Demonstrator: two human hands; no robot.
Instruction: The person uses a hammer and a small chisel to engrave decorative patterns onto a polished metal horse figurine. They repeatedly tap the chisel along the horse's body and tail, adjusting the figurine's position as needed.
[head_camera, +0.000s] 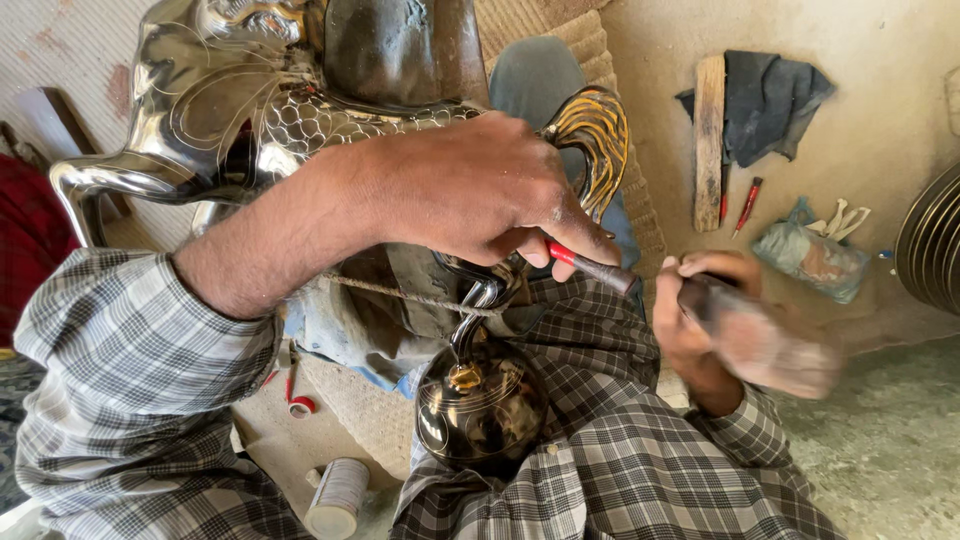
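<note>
You did well where your left hand (480, 195) pinched the red chisel (590, 265) against the metal vessel (480, 400) in your lap, while your right hand (700, 320) gripped the blurred mallet (770, 345) beside it.

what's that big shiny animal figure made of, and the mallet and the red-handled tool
Animal figure: looks like polished metal, mirror-bright with engraved scale lines. Mallet in the right hand: probably wood, brown and dull, though motion-blurred. Red-handled tool under the left hand: dark metal shank, red grip likely plastic or paint.
</note>
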